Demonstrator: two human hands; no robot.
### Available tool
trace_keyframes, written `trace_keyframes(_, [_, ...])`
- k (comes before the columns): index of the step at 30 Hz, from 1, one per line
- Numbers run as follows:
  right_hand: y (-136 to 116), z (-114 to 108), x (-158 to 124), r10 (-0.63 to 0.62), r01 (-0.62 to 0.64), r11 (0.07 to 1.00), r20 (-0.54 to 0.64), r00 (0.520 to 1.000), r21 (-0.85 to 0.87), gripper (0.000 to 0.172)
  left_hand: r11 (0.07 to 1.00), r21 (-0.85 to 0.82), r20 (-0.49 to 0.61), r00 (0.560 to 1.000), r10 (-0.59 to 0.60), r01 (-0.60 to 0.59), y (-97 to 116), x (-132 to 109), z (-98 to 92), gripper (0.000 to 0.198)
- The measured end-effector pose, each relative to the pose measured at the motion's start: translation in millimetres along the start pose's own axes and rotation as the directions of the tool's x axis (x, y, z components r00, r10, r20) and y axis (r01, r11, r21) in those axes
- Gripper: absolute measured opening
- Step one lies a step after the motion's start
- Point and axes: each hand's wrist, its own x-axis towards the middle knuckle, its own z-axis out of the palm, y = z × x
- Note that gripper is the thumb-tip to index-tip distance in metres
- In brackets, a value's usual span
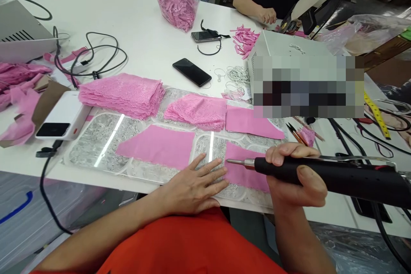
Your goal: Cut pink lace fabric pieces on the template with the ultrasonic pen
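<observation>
Head view: right hand grip wrapped around heat cutter, tip on near pink fabric piece; left hand flat, fingers spread; lace stacks unworked.

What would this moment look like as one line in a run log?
left hand: flat on clear mat | right hand: grips black heat tool | tool tip: at pink fabric piece | co-worker: across table

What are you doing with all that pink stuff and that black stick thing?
A person holds a black handheld tool with a metal tip in the right hand, the tip at the edge of a flat pink fabric piece. The left hand lies flat on the clear plastic work mat. Stacks of pink lace sit behind. Another person's hand works across the white table.
</observation>
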Motion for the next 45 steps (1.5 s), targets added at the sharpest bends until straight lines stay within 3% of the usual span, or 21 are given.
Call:
trace_keyframes(18, [2.6,0.7,-6.7,-0.002,-0.006,0.996,0.094,0.996,0.086,0.010,1.000,-0.008,0.041,0.999,0.011,-0.011,-2.7,0.5,-4.3,0.044])
trace_keyframes(23, [-8.1,-16.7,6.2,-0.068,0.074,0.995,-0.088,0.994,0.063,0.014,1.000,0.002,0.052,0.999,-0.014,0.014,-5.4,4.6,-10.7,0.042])
trace_keyframes(27, [-27.3,-53.6,17.0,-0.190,0.177,0.982,-0.306,0.933,-0.067,0.013,0.997,0.071,-0.016,1.000,-0.013,0.014,-13.2,16.5,-9.2,0.038])
trace_keyframes(30, [-38.9,-80.8,14.5,-0.234,0.189,0.971,-0.403,0.885,-0.150,0.013,0.994,0.108,-0.055,0.998,0.015,-0.009,-18.7,28.4,-3.2,0.036])
trace_keyframes(35, [-42.0,-100.0,4.5,-0.263,0.194,0.962,-0.453,0.852,-0.192,0.015,0.991,0.132,-0.033,0.999,-0.008,0.012,-22.9,38.2,7.0,0.039])
trace_keyframes(45, [-29.1,-90.1,11.9,-0.245,0.203,0.968,-0.394,0.886,-0.146,0.013,0.984,0.177,0.006,0.999,-0.032,0.031,-24.1,38.6,7.9,0.041])
